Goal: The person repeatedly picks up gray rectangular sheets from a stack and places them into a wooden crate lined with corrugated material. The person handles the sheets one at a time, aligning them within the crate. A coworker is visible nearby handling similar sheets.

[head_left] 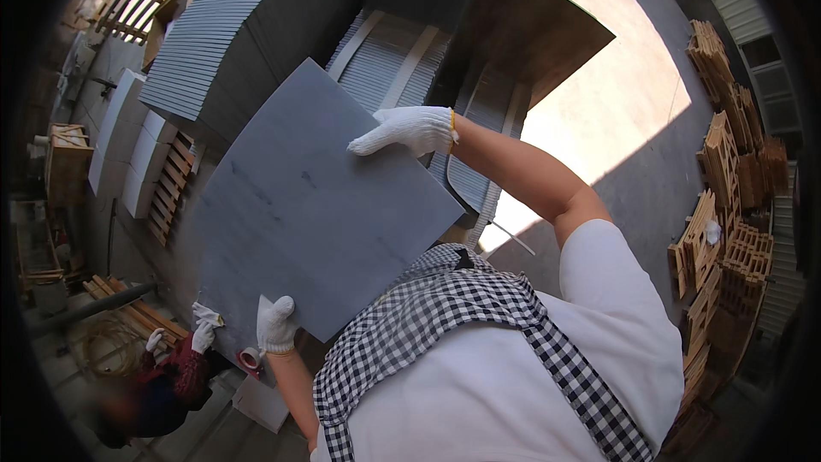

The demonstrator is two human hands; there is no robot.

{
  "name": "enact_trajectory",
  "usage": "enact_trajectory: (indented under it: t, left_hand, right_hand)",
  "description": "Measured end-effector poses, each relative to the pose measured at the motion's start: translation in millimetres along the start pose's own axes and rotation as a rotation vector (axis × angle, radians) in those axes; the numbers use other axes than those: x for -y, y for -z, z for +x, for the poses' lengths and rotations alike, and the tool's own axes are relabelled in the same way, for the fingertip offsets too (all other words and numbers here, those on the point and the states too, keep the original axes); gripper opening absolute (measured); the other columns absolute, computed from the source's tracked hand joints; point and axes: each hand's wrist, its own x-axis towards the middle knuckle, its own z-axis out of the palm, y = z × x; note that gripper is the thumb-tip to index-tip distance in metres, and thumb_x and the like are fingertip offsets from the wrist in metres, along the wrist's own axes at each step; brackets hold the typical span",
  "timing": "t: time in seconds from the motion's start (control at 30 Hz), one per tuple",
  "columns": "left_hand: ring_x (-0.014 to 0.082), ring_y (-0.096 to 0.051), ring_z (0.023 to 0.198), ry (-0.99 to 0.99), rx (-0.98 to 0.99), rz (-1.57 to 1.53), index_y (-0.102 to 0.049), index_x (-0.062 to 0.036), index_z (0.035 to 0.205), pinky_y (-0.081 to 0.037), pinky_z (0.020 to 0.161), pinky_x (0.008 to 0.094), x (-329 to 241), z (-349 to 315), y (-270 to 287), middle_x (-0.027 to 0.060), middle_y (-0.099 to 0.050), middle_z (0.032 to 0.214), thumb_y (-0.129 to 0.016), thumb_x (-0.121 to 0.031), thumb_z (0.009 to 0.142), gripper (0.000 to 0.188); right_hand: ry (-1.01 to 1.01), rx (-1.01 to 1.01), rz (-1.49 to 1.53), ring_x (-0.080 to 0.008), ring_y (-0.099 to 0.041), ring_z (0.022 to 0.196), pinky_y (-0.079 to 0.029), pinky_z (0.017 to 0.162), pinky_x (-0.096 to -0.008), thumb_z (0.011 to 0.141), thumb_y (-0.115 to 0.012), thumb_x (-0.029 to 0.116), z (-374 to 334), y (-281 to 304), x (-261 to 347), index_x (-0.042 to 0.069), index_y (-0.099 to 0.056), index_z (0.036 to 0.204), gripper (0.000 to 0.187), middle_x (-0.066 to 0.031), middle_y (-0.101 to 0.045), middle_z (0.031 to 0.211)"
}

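Observation:
A large square grey stone slab (299, 197) with a few dark veins is held tilted in front of me, its near corner close to my checked apron (428, 291). My right hand (410, 130), in a white knit glove, grips the slab's right edge, thumb on the face and fingers hidden behind. My left hand (275, 325), gloved the same way, holds the near-left edge with the thumb showing over it. Behind the slab stand stacks of thin grey slabs (231, 26), and more slabs with pale strips (389, 51) over them.
A co-worker in a dark red sleeve (190, 368) is at the lower left, with a gloved hand (203, 338) near the slab's far-left corner. A tape roll (250, 359) lies nearby. White boxes (128, 141) stand left; wooden pallets (727, 145) are stacked right.

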Motion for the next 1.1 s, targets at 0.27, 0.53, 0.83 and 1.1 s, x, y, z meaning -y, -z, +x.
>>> enact_trajectory:
  t: [0.27, 0.53, 0.83, 1.1]
  left_hand:
    - [0.0227, -0.066, 0.098, 0.418, 0.362, 0.667, -0.060, 0.0069, 0.122, -0.053, 0.086, 0.0339, 52, 179, -88, 0.0121, -0.069, 0.106, -0.072, -0.033, 0.088, 0.054]
    - [0.0362, -0.066, 0.105, 0.140, 0.375, 1.199, -0.065, -0.0007, 0.117, -0.051, 0.090, 0.0428, 174, 240, -171, 0.0233, -0.069, 0.110, -0.059, -0.045, 0.089, 0.052]
    - [0.0384, -0.064, 0.108, 0.189, 0.263, 1.692, -0.029, -0.0070, 0.145, -0.055, 0.079, 0.0526, 377, 383, -185, 0.0236, -0.053, 0.130, -0.074, -0.044, 0.083, 0.085]
    - [0.0376, -0.066, 0.102, 0.150, 0.278, 1.857, -0.023, -0.0171, 0.153, -0.056, 0.076, 0.0516, 485, 533, -203, 0.0224, -0.057, 0.124, -0.072, -0.031, 0.084, 0.086]
  right_hand:
    - [0.075, -0.569, -0.382, -0.0214, -0.070, 0.082, -0.053, 0.074, -0.0309, 0.079, -0.079, 0.043, -176, 27, 22, -0.006, -0.073, 0.101, 0.054, -0.0146, -0.073, 0.088]
    - [-0.261, -0.960, -0.946, -0.0262, -0.070, 0.068, -0.053, 0.065, -0.0363, 0.084, -0.065, 0.041, -210, 67, 1, -0.001, -0.076, 0.096, 0.044, -0.0164, -0.072, 0.075]
    - [-0.464, -1.038, -1.124, -0.0345, -0.067, 0.071, -0.051, 0.068, -0.0406, 0.086, -0.064, 0.041, -189, 228, -146, 0.001, -0.073, 0.093, 0.042, -0.0192, -0.069, 0.075]
    - [-0.308, -1.287, -0.578, -0.0064, -0.056, 0.077, -0.048, 0.072, -0.0261, 0.092, -0.071, 0.023, -154, 286, -266, -0.006, -0.070, 0.105, 0.031, -0.0041, -0.071, 0.083]
